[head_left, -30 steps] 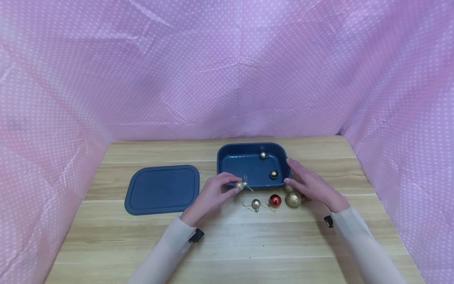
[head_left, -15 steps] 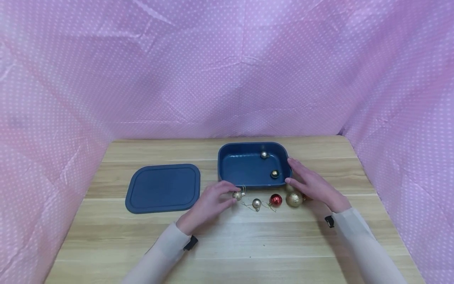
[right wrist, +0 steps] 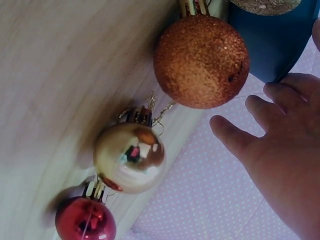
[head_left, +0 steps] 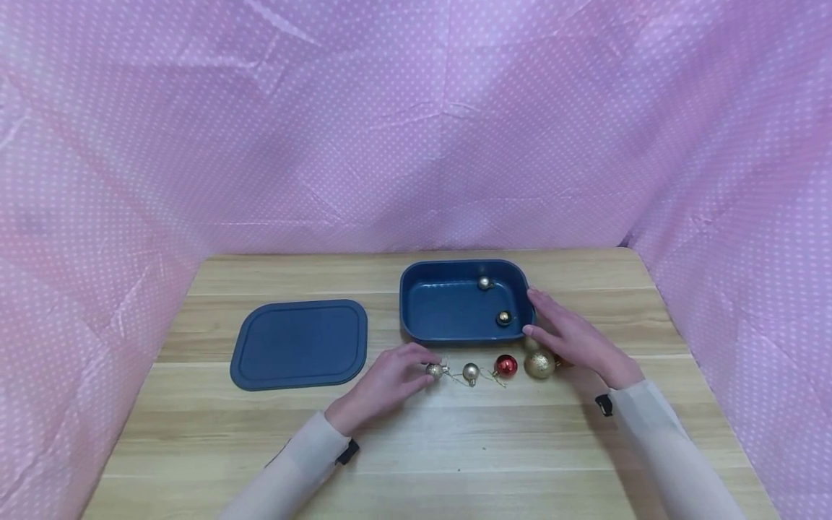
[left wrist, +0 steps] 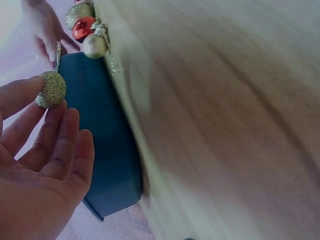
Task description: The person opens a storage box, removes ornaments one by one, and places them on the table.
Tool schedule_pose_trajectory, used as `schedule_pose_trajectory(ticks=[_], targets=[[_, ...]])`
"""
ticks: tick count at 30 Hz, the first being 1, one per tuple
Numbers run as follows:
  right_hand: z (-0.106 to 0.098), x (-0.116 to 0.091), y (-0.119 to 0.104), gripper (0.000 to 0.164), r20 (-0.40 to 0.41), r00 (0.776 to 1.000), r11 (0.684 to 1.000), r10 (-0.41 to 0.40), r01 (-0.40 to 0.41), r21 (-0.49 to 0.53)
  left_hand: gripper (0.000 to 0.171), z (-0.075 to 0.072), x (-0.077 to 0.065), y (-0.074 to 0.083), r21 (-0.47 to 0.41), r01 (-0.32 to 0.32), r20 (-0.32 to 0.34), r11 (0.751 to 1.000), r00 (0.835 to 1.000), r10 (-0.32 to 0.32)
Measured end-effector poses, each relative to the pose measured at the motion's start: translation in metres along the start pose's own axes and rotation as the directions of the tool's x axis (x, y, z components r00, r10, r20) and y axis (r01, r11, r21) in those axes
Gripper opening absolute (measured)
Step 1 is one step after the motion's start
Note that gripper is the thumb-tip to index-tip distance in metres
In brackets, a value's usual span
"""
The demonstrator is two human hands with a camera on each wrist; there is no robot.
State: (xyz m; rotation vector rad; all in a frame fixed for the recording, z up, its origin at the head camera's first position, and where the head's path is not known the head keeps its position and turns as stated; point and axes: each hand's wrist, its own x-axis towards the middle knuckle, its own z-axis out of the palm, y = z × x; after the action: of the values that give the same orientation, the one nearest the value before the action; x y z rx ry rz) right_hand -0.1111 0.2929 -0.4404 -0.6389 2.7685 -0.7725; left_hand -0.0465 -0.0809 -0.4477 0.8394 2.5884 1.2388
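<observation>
My left hand (head_left: 390, 377) pinches a small gold glitter Christmas bauble (left wrist: 52, 90) between thumb and fingertips, just in front of the navy-blue box (head_left: 468, 339). The bauble's string loop shows in the left wrist view. My right hand (head_left: 578, 347) lies along the box's right end, fingers fairly straight and touching the wall near the rim. Inside the box sit two small gold baubles, one toward the back (head_left: 484, 283) and one toward the front (head_left: 503, 318). Beside the left fingertips lies a shiny pale-gold bauble (head_left: 471, 372), then a red bauble (head_left: 505, 365).
A larger gold glitter bauble (head_left: 539, 364) lies near my right wrist. In the right wrist view a copper glitter bauble (right wrist: 201, 62) and a shiny gold bauble (right wrist: 131, 157) show. The flat blue lid (head_left: 299, 344) lies left on the wooden table (head_left: 455, 448). Pink dotted cloth (head_left: 416, 144) surrounds it.
My left hand has moved the glitter bauble from the box's front rim down toward the table, nearer to me. My right hand has stayed at the box's right end.
</observation>
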Motion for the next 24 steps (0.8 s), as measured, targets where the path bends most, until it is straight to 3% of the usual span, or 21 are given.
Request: schedule_pose_trajectory(ticks=[11,24], targets=[[0.0,0.0,0.0,0.079,0.002,1.0,1.0,0.002,-0.002,0.002,0.028,0.01,0.005,-0.009,0.076,-0.038,0.048,0.996,0.998,0.034],[-0.001,0.0,-0.001,0.078,0.004,1.0,1.0,-0.007,0.007,0.01,0.028,0.014,0.009,-0.012,0.146,-0.007,0.11,0.989,0.994,-0.009]])
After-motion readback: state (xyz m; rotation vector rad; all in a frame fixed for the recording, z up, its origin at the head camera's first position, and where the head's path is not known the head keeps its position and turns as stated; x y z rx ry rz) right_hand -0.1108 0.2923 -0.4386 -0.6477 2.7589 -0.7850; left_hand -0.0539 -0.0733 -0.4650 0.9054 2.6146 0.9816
